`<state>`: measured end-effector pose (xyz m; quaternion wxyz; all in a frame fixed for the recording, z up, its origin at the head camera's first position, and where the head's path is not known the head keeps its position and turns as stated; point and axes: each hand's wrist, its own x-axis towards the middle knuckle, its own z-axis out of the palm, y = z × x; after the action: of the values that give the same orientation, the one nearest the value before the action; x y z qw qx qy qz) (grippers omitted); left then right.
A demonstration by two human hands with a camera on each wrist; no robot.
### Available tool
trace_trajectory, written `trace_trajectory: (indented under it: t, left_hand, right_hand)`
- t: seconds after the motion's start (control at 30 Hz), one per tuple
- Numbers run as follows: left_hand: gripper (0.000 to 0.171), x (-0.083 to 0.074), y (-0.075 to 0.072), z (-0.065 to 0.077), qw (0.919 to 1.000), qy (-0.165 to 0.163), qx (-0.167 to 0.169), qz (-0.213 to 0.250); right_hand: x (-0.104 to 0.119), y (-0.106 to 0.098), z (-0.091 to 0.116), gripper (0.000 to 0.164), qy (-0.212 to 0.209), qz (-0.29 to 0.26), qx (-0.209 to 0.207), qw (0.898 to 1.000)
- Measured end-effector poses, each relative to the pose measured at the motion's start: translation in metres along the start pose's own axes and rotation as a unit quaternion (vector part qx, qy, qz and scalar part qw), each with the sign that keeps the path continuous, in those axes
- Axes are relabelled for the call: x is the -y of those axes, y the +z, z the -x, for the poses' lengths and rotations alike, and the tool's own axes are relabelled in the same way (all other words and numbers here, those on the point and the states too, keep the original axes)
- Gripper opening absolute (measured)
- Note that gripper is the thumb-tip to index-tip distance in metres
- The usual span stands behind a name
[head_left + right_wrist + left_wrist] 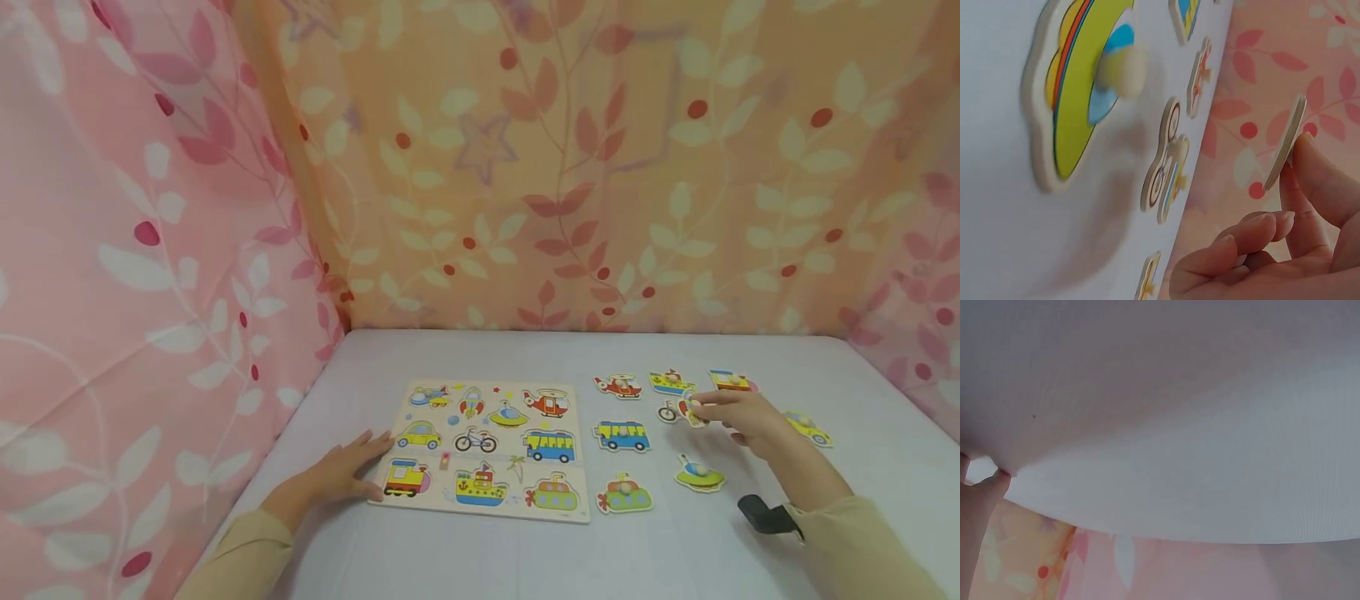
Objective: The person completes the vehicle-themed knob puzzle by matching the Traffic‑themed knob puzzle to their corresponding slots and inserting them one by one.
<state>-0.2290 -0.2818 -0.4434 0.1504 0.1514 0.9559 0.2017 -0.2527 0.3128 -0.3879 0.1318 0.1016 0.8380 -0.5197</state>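
My right hand (738, 417) pinches a rocket puzzle piece (692, 411) between thumb and fingers, raised off the table. In the right wrist view this piece is edge-on, held by the thumb and fingertips, while the other fingers curl below. Just behind it lies a bicycle piece (667, 412) with a round knob. At the left edge of a wooden puzzle board (487, 454) with vehicle pictures, my left hand (341, 471) rests with spread fingers. The left wrist view catches only part of that left hand (982, 494) against the white table.
Loose knobbed pieces lie right of the board: a helicopter (618, 386), a ship (672, 382), a train (727, 381), a bus (622, 436), a submarine (626, 495), a flying saucer (1079, 100) and a car (808, 427). Flowered curtains (570, 167) stand behind and left of the table.
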Motion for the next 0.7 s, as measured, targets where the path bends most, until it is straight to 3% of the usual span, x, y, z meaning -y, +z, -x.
trace_trajectory:
  t: [0.33,0.5,0.7]
  left_hand:
    - [0.09,-0.001,0.001,0.001,0.9998,-0.017,0.001,0.001]
    - [0.089,0.0,0.002,0.001,0.9998,-0.021,-0.002,0.001]
    - [0.088,0.002,0.002,0.0,1.0,0.008,-0.003,0.005]
  right_hand:
    - [0.017,0.026,0.001,0.061,0.001,0.01,0.008,1.0]
    - [0.023,0.038,0.0,0.06,-0.002,0.003,0.013,1.0]
    - [0.028,0.05,-0.002,0.053,-0.026,0.003,0.031,0.999]
